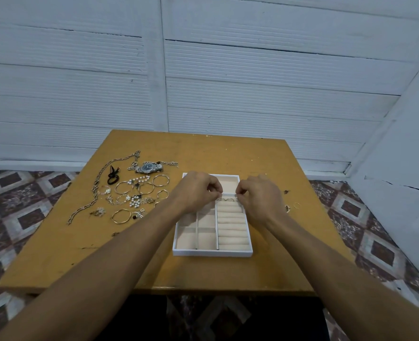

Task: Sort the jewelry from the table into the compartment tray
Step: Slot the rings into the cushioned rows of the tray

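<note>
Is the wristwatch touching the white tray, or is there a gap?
Apart. The head view shows a strip of bare table between the wristwatch and the far left corner of the tray.

White tray (212,253), ochre table (80,254), black hair tie (112,179).
</note>
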A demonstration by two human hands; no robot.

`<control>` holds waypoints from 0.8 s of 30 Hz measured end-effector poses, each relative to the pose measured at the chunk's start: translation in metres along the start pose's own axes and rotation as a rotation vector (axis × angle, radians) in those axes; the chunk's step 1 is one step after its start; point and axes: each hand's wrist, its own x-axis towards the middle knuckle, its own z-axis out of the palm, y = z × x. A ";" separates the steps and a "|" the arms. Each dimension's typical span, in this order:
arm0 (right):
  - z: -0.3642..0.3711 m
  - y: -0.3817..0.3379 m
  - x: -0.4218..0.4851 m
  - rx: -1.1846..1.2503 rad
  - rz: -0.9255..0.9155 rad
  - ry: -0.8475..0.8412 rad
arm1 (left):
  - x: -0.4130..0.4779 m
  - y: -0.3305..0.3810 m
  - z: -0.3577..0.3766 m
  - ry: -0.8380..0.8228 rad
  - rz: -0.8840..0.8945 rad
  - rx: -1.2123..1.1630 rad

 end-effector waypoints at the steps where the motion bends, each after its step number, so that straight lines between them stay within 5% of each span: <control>1: 0.001 0.001 -0.001 -0.010 -0.022 0.010 | 0.000 0.000 0.000 0.001 0.004 0.002; 24: -0.003 0.004 -0.004 -0.019 -0.109 -0.059 | -0.002 -0.002 -0.002 -0.006 -0.043 0.002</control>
